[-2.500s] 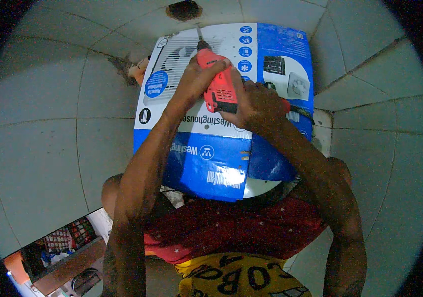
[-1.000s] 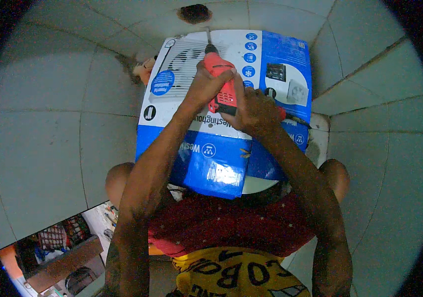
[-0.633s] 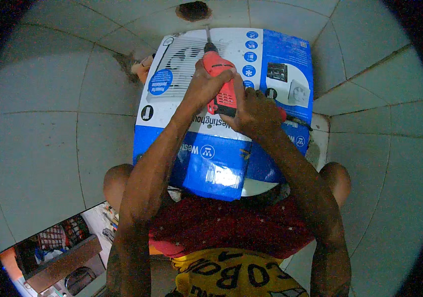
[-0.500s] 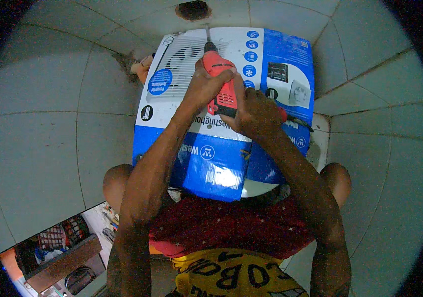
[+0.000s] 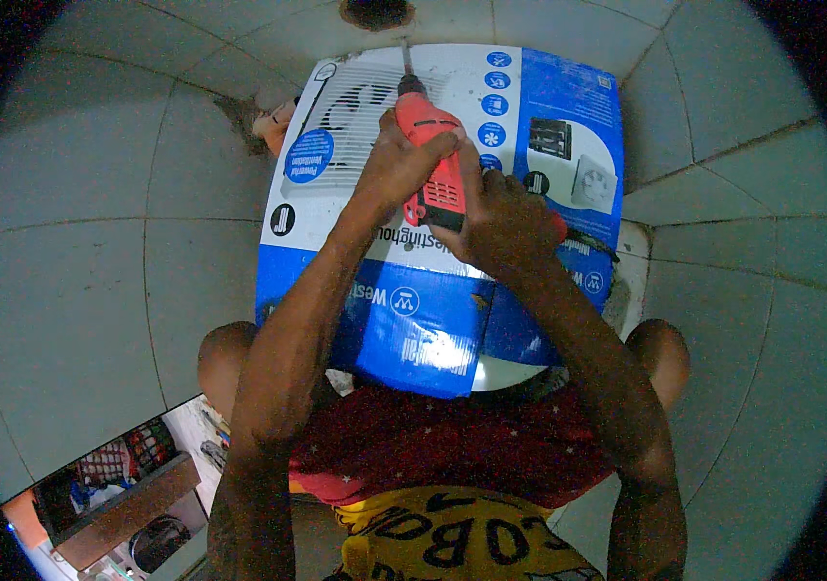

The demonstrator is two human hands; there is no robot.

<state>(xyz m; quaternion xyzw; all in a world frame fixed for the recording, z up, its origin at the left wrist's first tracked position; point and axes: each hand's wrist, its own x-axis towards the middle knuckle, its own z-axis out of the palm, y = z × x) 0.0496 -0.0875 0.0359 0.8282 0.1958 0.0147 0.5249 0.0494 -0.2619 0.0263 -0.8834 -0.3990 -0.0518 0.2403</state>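
Red drill [image 5: 441, 174]: above the upper middle of the printed box, its body slanting and its nose pointing away from the person, toward the far wall.
Drill bit [image 5: 407, 60]: pale, seated in the dark chuck [image 5: 412, 85]; its tip is close to the wall, and I cannot tell whether it touches or enters it.
Left hand [image 5: 394, 172]: curled around the drill's front body from the left, thumb laid over the top.
Right hand [image 5: 505, 218]: wrapped around the handle, largely closed; the red handle end shows past it, and the trigger finger is hidden.
Dark cord [image 5: 596, 246]: near the handle end, over the box's right part.
Printed box [image 5: 312, 276]: blue and white cardboard with fan pictures, spread under the drill and hands.
White curved surface [image 5: 505, 372]: showing below the box's near edge.
Far wall [image 5: 549, 27]: pale tile, with a dark ragged hole [image 5: 377, 12] just beyond the bit.
Person: bare knees on both sides, red starred shorts [image 5: 443, 450], yellow shirt [image 5: 457, 533].
Lower left: brown shelf [image 5: 128, 513] with mixed items.
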